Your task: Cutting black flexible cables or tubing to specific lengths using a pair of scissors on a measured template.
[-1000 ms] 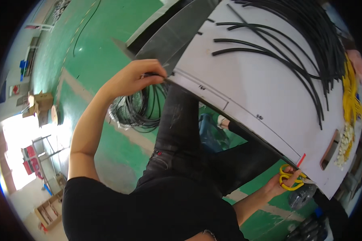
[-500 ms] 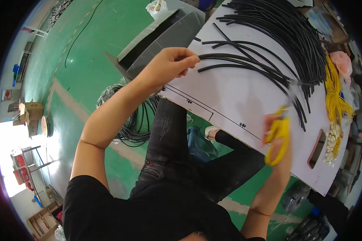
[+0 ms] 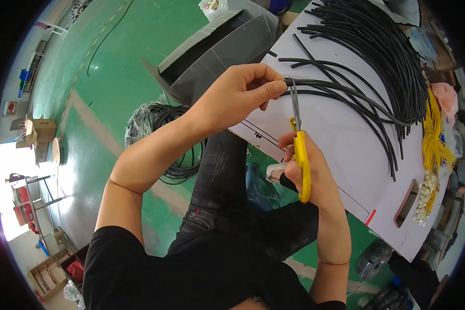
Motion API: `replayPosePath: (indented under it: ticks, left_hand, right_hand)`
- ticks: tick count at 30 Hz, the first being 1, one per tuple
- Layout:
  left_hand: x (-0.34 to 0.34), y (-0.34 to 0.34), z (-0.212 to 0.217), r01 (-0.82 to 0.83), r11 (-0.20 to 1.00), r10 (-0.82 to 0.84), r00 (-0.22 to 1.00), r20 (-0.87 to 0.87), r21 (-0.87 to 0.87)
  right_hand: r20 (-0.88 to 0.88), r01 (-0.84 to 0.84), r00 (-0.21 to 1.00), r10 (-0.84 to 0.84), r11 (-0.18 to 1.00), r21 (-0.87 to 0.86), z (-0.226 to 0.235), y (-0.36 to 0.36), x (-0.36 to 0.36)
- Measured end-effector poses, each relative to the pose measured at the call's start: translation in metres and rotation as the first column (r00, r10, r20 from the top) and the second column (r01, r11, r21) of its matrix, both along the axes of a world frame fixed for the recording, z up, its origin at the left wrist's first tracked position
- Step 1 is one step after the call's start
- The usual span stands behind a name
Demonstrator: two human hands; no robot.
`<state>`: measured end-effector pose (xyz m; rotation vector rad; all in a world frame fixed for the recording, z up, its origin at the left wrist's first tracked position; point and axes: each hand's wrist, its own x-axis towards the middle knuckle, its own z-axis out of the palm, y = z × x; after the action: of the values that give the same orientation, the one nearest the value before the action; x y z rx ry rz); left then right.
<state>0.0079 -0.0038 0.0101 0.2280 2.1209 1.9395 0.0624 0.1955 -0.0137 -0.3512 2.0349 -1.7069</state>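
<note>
Your left hand (image 3: 245,95) has moved in from the near left corner and pinches the end of a black tube (image 3: 341,87) between thumb and fingers. Your right hand (image 3: 315,173) has left the red mark (image 3: 370,216) by the near edge and brought the yellow-handled scissors (image 3: 303,173) up to that end; its grip is wrapped around the handles. Blades now cross the tube right beside your left fingertips, tips slightly apart; can't tell if they bite yet. Looks like the cutting position is set, with your fingertips uncomfortably near the edges. The tube runs from your left grip rightward over the white surface (image 3: 341,147), curving toward the big pile of black tubes (image 3: 380,57) at the far side; a few loose ones lie beneath and beside it. Right end of the surface: yellow wires (image 3: 435,139), small white connectors (image 3: 427,201), a slot-shaped cutout (image 3: 406,204). Room: gray bin (image 3: 237,45) beyond your left hand, coiled black cable (image 3: 173,119) partly in clear film on the green floor (image 3: 129,39), cardboard box (image 3: 42,130) and a reel (image 3: 57,150) farther left, blue container (image 3: 258,188) below the surface.
</note>
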Motion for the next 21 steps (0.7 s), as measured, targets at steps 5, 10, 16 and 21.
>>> replayPosePath:
  ticks: [5, 10, 16, 21]
  left_hand:
    - [0.0014, -0.0008, 0.0012, -0.007, 1.0, 0.007, 1.0, -0.003, 0.022]
    - [0.0012, -0.0053, 0.0015, 0.01, 1.0, -0.01, 1.0, -0.005, -0.007]
    - [0.0008, -0.0065, 0.0011, 0.01, 0.999, -0.011, 1.0, -0.02, -0.05]
    - [-0.001, -0.0071, 0.0013, 0.018, 0.996, -0.02, 1.0, -0.02, -0.084]
  right_hand:
    - [0.003, 0.005, 1.0, -0.005, 0.998, 0.061, 0.0019, -0.0073, -0.0032]
    - [0.004, -0.009, 1.0, 0.009, 0.995, 0.095, 0.0027, -0.0092, -0.0043]
    - [-0.004, 0.02, 1.0, -0.02, 0.998, 0.065, 0.0016, -0.0099, -0.0057]
    - [-0.012, -0.004, 1.0, 0.006, 0.988, 0.155, 0.0079, -0.0076, -0.0085]
